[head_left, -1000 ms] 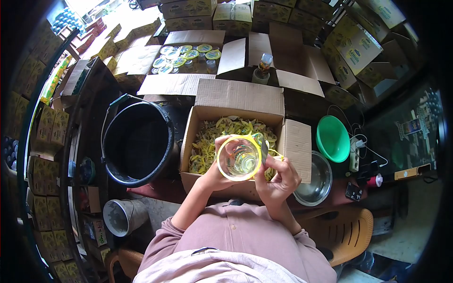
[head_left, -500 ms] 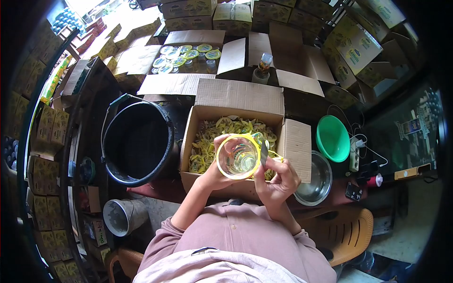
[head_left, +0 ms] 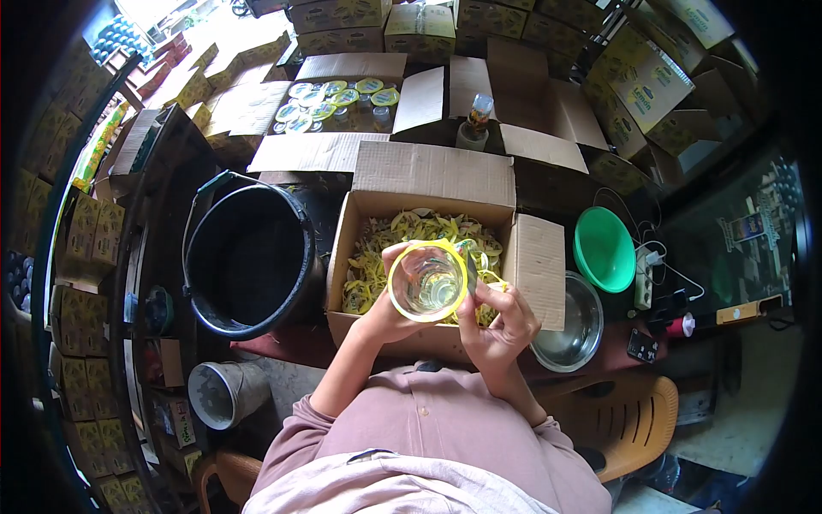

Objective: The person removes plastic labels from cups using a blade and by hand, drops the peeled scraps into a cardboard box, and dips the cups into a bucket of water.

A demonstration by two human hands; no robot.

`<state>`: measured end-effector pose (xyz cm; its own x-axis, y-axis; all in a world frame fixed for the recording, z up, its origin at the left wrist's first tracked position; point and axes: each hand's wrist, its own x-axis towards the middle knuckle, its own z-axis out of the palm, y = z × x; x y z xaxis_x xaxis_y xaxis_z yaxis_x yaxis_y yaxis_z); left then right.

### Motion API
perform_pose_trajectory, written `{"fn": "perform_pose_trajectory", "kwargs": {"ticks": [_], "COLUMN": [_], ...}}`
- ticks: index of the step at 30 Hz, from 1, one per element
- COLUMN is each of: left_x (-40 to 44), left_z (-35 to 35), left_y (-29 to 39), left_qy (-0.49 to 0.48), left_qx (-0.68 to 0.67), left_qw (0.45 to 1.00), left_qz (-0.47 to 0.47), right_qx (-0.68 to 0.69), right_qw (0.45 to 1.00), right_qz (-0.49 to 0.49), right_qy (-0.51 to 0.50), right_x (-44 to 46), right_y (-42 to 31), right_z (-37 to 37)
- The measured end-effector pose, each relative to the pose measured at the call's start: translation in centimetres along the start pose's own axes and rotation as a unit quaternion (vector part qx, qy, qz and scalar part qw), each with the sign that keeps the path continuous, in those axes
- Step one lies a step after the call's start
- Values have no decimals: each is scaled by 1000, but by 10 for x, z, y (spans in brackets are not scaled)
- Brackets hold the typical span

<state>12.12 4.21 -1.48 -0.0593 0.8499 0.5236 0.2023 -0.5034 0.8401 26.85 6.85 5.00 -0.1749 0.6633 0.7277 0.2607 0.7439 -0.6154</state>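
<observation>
My left hand point(head_left: 384, 320) is wrapped around a clear plastic cup point(head_left: 425, 287) with a yellow rim, tilted so its round end faces me. On the cup's right side my right hand point(head_left: 503, 329) pinches a small dark blade point(head_left: 472, 272) against the rim. A thin yellow strip point(head_left: 491, 277) curls out near the right fingers. Both hands are above an open cardboard box point(head_left: 437, 171) filled with yellow-green strips point(head_left: 368, 265). Part of the blade is hidden by the fingers.
Left of the box stands a black bucket point(head_left: 199, 295), with a grey bucket point(head_left: 205, 396) below. A green basin point(head_left: 604, 248) and a metal bowl point(head_left: 569, 338) are to the right. Behind are a carton of lidded cups point(head_left: 321, 111) and a bottle point(head_left: 473, 127).
The cup and both hands have shifted slightly left and away from my body. The blade remains at the rim, and the grips look the same.
</observation>
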Motion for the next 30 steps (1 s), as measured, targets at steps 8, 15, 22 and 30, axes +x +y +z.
{"fn": "perform_pose_trajectory", "kwargs": {"ticks": [8,15,22,30], "left_x": [2,6,9,9], "left_z": [-2,3,-3,-7], "left_y": [6,7,18,17], "left_qy": [-50,-11,-60,-41], "left_qx": [94,-5,142,-44], "left_qw": [994,999,987,998], "left_qz": [31,32,43,-30], "right_qx": [25,63,64,40], "right_qw": [1000,997,997,999], "right_qz": [9,35,25,0], "right_qy": [11,39,24,28], "right_x": [5,1,0,7], "right_y": [5,7,6,10], "right_z": [-1,-4,-4,-6]}}
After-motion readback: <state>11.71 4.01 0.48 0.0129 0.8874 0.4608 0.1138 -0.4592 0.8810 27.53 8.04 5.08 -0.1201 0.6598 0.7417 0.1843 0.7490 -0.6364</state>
